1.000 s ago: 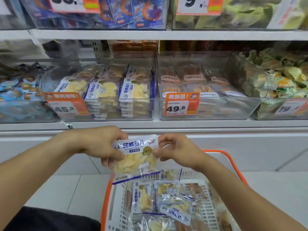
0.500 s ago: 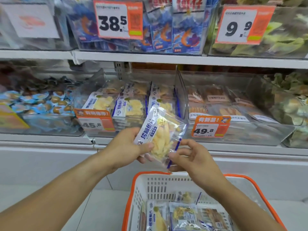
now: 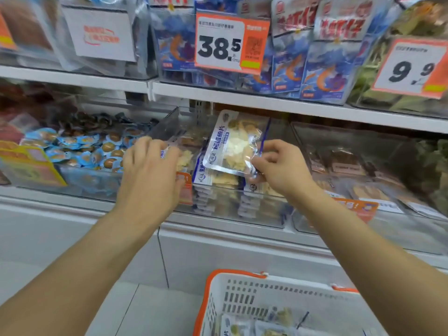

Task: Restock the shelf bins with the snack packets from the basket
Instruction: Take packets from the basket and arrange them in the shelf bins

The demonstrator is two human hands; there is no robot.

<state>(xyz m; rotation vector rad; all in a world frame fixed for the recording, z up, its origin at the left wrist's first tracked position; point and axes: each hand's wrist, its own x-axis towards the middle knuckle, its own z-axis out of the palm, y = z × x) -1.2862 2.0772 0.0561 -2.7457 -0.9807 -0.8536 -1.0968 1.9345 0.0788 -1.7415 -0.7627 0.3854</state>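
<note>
Packet (image 3: 234, 144) now hangs over the clear bin (image 3: 261, 215) on the middle shelf (image 3: 266, 103); half a second ago we held it lower, in front of the bin's price tag, with both hands. Our right hand (image 3: 278, 169) alone has it now, pinching the lower right corner between thumb and fingertips, so the packet tilts up and back over the stacked packets of the same kind. Our left hand (image 3: 151, 175) has let go and moved left to the bin's front left corner. Its fingers are spread and only loosely bent, laid against the packets there; motion blur keeps us from telling whether they pinch anything or only press, though it looks like steadying or tidying the left stack.

We read this as the hand-off finished and the placing step begun: the packet is above its own bin, not yet resting on a stack. What remains for this one is to lower it flat onto a row and release it.

The basket (image 3: 242, 283) sits below us on the floor, at the bottom edge of the view, and several packets still show inside it. So the restocking is far from done, and we judge more trips like this one lie ahead.
</note>
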